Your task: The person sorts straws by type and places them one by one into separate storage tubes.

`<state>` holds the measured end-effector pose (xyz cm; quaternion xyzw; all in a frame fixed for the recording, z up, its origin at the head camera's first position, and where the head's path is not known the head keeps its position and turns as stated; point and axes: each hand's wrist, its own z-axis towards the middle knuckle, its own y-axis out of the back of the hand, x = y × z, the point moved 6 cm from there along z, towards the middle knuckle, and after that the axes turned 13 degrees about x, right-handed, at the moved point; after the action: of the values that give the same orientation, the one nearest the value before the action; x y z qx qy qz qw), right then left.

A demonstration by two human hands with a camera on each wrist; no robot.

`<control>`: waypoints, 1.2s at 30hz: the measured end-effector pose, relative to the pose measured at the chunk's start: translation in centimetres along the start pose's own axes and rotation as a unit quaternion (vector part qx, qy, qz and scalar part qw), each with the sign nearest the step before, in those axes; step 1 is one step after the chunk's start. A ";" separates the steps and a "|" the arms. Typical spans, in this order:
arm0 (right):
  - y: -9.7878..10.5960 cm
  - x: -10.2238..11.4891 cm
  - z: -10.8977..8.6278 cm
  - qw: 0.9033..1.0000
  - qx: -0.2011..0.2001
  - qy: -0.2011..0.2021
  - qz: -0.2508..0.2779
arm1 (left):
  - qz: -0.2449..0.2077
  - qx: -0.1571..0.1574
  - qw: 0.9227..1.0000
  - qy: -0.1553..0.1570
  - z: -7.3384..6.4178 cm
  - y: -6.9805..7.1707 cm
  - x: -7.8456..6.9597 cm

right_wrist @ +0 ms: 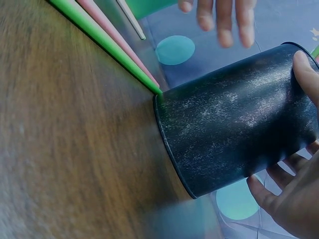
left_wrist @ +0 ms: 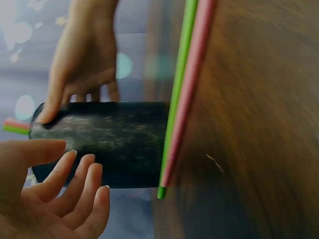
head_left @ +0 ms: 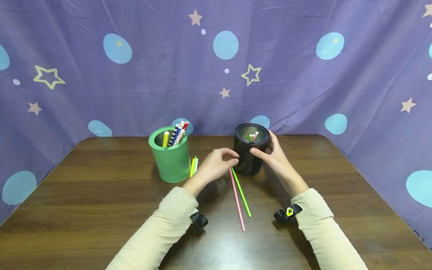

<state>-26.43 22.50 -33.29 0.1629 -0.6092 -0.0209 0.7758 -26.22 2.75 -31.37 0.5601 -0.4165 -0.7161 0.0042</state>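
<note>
A black can (head_left: 248, 161) stands on the table with a few pink and green straw ends (head_left: 253, 138) showing inside its mouth. My right hand (head_left: 278, 159) grips it from the right, thumb against the near side and fingers around the far side. At the can's left is my left hand (head_left: 216, 163), its fingers loosely bent and nothing between them in the left wrist view. A pink straw (head_left: 237, 202) and a light green straw (head_left: 242, 193) lie on the wood, their far ends by the foot of the can.
To the left stands a green can (head_left: 173, 165) holding several patterned straws (head_left: 177, 135) and a yellow one. Yellow, green and white straws (head_left: 194, 167) lie beside it, partly behind my left hand. A purple curtain (head_left: 216, 105) hangs behind the table (head_left: 101, 210).
</note>
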 end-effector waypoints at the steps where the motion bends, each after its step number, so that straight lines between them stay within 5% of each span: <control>1: 0.0 0.0 0.0 1.000 0.000 0.002 0.000 | 0.020 0.008 1.000 0.007 0.1 -0.1 0.0; 11: 0.0 -0.1 0.0 1.000 -0.006 0.001 0.006 | 0.106 0.079 0.990 0.049 0.4 -1.0 1.1; 22: 0.2 -0.2 0.0 1.000 -0.011 0.001 0.006 | 0.043 0.153 0.983 0.091 1.0 -2.1 3.0; 36: 0.0 -0.3 0.2 1.000 -0.010 0.000 0.000 | 0.188 0.118 0.964 0.143 1.9 -2.1 3.0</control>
<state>-26.64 22.48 -33.51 0.1557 -0.6088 -0.0269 0.7774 -27.88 3.78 -34.98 0.5649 -0.5911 -0.5605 0.1320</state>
